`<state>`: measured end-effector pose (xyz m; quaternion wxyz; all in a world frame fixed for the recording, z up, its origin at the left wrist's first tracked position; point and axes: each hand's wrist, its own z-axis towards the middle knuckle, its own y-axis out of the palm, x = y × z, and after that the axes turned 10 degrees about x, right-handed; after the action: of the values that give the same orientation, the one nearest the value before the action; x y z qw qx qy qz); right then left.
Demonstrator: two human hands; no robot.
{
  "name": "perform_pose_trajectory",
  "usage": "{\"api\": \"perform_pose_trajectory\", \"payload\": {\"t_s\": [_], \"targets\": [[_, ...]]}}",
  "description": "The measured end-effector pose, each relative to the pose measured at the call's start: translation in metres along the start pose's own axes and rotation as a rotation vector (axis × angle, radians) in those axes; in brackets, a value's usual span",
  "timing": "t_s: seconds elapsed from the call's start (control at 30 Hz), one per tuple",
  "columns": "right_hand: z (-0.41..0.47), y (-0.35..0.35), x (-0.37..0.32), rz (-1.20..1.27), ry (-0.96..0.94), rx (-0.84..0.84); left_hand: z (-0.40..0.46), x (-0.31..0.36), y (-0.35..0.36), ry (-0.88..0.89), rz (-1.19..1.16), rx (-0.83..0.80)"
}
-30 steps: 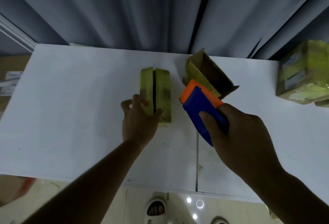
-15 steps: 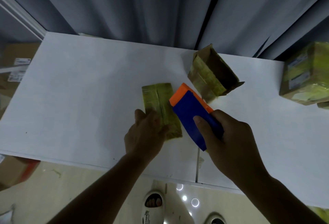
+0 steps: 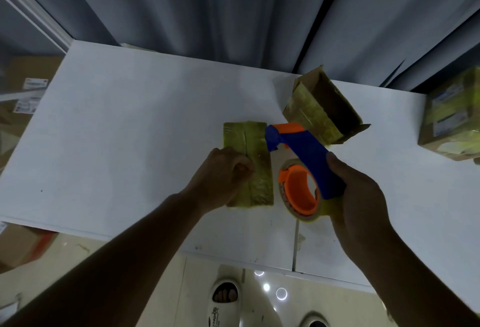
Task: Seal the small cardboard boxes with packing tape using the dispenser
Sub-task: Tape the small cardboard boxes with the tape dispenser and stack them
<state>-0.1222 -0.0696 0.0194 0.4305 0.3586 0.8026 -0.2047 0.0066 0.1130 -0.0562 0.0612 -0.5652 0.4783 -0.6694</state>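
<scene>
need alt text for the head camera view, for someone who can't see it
Seen from above, a left hand holds a small tape-covered box on a white table while the right hand grips a blue and orange tape dispenser beside it. An open cardboard box lies behind.

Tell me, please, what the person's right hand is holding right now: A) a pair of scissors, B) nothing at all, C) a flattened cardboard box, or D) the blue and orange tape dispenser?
D: the right hand grips the blue handle of the tape dispenser, whose orange head sits at the small box that the left hand steadies.
</scene>
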Motion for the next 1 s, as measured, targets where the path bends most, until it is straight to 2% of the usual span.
{"api": "perform_pose_trajectory", "payload": {"t_s": [0.13,0.3,0.37,0.53,0.83,1.0], "targets": [[0.007,0.008,0.005,0.052,0.104,0.032,0.009,0.004,-0.008,-0.116,-0.014,-0.111],[0.011,0.02,0.005,0.034,0.147,0.035,0.03,0.013,-0.028,-0.59,-0.447,-0.184],[0.013,0.022,0.007,0.026,0.144,0.02,0.038,0.016,-0.036,-0.677,-0.465,-0.252],[0.016,0.023,0.015,0.049,0.135,0.029,0.053,0.015,-0.042,-0.686,-0.308,-0.356],[0.02,0.037,0.021,0.058,0.089,0.029,0.074,0.011,-0.051,-0.783,-0.398,-0.409],[0.021,0.038,0.027,0.08,0.08,0.024,0.083,0.013,-0.054,-0.718,-0.321,-0.413]]}}
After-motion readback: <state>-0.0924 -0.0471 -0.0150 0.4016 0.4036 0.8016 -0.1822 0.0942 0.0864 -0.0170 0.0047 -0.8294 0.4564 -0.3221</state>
